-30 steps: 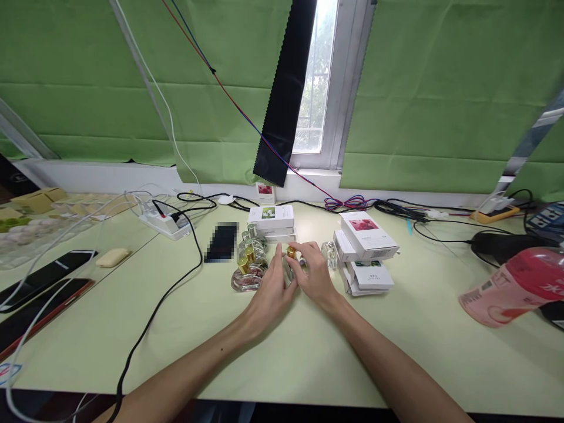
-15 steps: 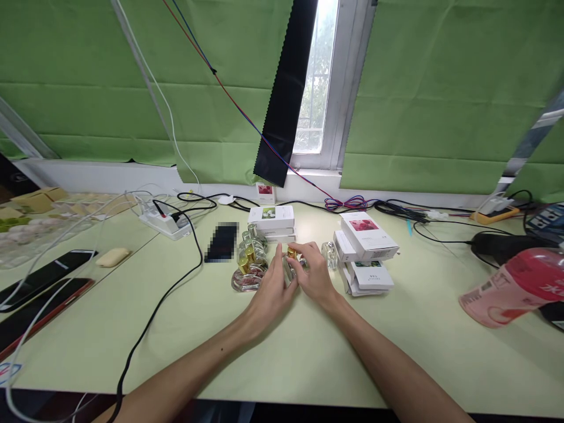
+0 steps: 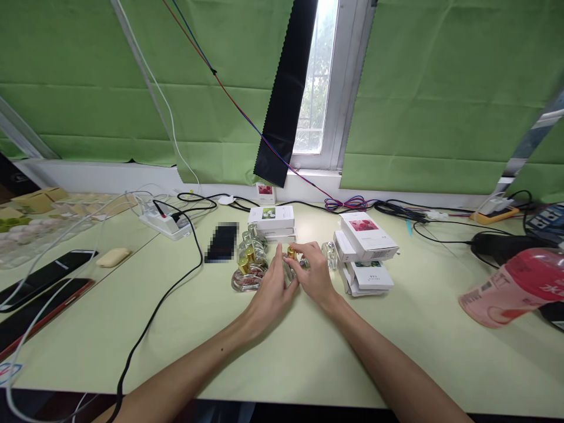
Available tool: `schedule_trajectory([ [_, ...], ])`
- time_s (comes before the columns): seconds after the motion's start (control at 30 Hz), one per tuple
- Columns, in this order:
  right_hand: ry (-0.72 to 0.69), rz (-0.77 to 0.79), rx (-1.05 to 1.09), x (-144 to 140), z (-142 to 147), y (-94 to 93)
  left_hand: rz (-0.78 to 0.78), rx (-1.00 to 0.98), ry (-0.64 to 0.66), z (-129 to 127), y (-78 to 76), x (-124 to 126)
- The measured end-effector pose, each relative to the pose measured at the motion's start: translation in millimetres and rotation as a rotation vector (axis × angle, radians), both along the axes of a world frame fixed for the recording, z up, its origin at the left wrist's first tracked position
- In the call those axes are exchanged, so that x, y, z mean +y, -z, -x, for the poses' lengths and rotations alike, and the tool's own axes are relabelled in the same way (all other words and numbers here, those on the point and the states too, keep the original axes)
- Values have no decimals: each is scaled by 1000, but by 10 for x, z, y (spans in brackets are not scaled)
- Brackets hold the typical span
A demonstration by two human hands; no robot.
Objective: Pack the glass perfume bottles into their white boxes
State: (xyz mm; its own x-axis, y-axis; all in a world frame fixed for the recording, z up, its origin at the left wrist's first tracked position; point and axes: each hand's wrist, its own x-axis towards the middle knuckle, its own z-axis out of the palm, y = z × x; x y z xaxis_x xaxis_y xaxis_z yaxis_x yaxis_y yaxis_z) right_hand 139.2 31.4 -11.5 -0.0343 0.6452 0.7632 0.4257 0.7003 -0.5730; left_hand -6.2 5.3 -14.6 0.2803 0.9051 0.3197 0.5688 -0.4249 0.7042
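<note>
Between my two hands stands a small glass perfume bottle with a gold cap (image 3: 291,252); most of its glass is hidden by my fingers. My left hand (image 3: 274,286) is closed on the bottle's left side, thumb toward me. My right hand (image 3: 314,271) has its fingertips and thumb around the gold cap. Just left of my left hand, several perfume bottles (image 3: 250,278) with gold and silvery caps stand in a row. To the right of my right hand is a clear glass bottle (image 3: 329,255), near the stacked white boxes (image 3: 369,236).
Two white boxes (image 3: 271,218) lie stacked behind the bottles, with a blurred-out dark phone (image 3: 222,242) to their left. A power strip (image 3: 166,223) and a black cable (image 3: 164,304) cross the left side. A pink bottle (image 3: 506,288) leans at right.
My right thumb and fingers have shifted very slightly at the gold cap. Everything else looks the same.
</note>
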Motion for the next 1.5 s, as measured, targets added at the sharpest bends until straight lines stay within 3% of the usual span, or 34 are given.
schedule_trajectory([
  [0.27,-53,0,-26,-35,-2,2,8,-3,-1,20,42,23],
  [1.07,25,40,9,-43,32,-10,22,-13,-4,15,39,27],
  [1.5,-7,12,-38,-60,43,19,-17,-2,-3,23,62,32],
])
